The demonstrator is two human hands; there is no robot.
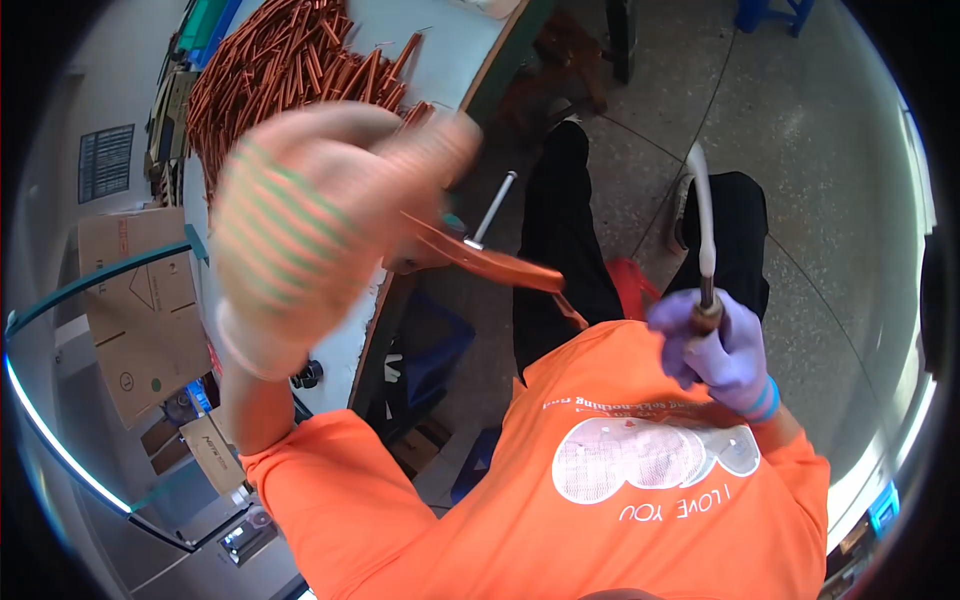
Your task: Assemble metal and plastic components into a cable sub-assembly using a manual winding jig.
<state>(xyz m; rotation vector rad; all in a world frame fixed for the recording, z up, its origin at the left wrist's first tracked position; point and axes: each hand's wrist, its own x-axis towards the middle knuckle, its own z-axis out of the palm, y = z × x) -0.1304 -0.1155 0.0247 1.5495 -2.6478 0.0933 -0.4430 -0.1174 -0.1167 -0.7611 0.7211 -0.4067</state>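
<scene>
My left hand (310, 220), in a pale glove with green stripes, is smeared by motion in front of the table's edge. Its fingers look curled, but whether they hold anything cannot be made out. From beside it an orange-brown, copper-coloured bar (500, 268) runs toward my lap; its near end is hidden behind the hand. A slim metal rod (494, 210) with a knobbed end rises next to the bar. In a purple glove, my right hand (725, 355) is closed around a tool (706, 316) with a brass-coloured collar and a slender, curved whitish tube pointing away from me.
A large heap of copper tubes (280, 65) covers the far part of the pale tabletop (450, 45). Cardboard boxes (145, 310) stand at the left. A blue bin (435, 340) sits under the table, and a blue stool (775, 15) stands at the far right.
</scene>
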